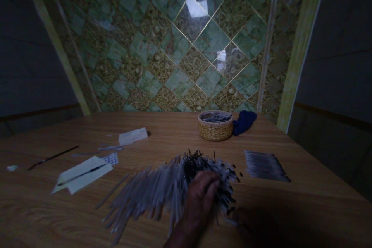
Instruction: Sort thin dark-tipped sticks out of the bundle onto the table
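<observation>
A large fanned pile of thin translucent sticks (157,190) with dark tips lies at the front middle of the wooden table. Over the dark-tipped part of this pile is my left hand (203,188), its fingers curled down; whatever is between them is hidden. My right hand (247,219) is a very dark, blurred shape at the pile's lower right, beside a pale stick end, and its fingers cannot be made out. To the right, a neat row of similar sticks (264,166) lies flat, side by side.
A round woven basket (215,130) holding more sticks stands at the back, with a dark blue cloth (245,122) against it. Left are a small white box (133,136), folded pale paper (87,176) with a thin dark stick on it, and another dark stick (54,157). A tiled wall rises behind.
</observation>
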